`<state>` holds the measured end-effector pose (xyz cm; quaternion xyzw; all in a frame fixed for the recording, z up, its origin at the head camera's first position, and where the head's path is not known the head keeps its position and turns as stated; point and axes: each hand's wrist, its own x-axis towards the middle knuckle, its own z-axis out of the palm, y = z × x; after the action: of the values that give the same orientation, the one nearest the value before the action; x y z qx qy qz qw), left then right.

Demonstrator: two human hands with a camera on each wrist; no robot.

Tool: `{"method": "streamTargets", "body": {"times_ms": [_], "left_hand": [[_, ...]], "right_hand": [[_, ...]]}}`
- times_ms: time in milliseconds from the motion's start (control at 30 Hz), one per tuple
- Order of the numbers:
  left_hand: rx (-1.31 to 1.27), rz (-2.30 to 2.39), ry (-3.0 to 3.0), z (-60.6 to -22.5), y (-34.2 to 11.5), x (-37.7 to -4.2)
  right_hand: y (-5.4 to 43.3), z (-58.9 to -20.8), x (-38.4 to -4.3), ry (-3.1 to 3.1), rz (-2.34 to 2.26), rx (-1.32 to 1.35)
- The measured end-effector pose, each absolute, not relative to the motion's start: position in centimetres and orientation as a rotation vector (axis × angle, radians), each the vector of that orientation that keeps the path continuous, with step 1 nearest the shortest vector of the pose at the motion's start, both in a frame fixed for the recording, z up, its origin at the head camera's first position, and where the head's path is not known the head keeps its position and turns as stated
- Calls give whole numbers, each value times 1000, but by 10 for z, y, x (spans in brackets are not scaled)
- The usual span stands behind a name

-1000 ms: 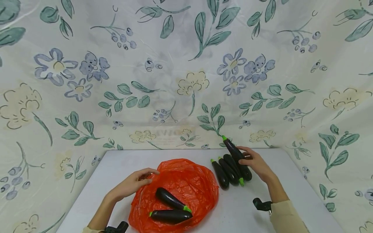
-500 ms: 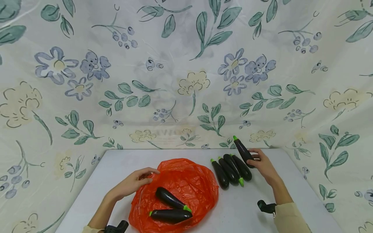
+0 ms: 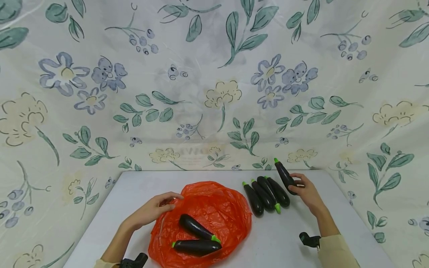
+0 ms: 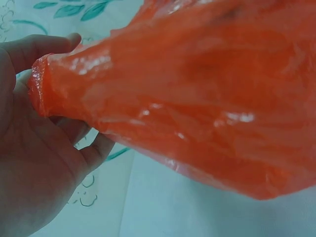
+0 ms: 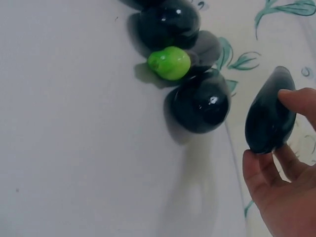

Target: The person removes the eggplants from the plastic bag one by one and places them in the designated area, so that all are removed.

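Note:
My right hand (image 3: 307, 191) grips a dark eggplant (image 3: 283, 174) near its rounded end, its bright green cap pointing up and away. In the right wrist view, the thumb and fingers curl round that eggplant's sides. My left hand (image 3: 150, 210) holds the left rim of a red plastic bag (image 3: 214, 197); the left wrist view has the bag's edge (image 4: 42, 91) between thumb and fingers. Inside the spread bag lie two eggplants, one slanted (image 3: 196, 226) and one nearly level (image 3: 197, 247). Just left of the right hand, several eggplants (image 3: 263, 195) rest side by side.
Everything stands on a white table (image 3: 278, 242), whose far edge meets a flower-printed cloth (image 3: 201, 93) hanging behind and at the sides. One eggplant in the row has its green cap (image 5: 170, 63) towards the near side. A black camera (image 3: 310, 240) sits at the right wrist.
My right hand has moved right with the eggplant, away from over the row, which lies fully uncovered now. The left hand and the bag have stayed put.

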<state>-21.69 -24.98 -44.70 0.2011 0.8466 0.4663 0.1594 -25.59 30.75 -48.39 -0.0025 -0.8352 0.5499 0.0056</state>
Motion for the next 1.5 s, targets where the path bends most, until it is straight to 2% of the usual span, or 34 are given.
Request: {"method": "streamTargets", "body": {"times_ms": [1500], "left_hand": [[561, 1345, 2413, -440, -247, -214]], "right_hand": [[317, -513, -254, -2762, 1663, -133]]}}
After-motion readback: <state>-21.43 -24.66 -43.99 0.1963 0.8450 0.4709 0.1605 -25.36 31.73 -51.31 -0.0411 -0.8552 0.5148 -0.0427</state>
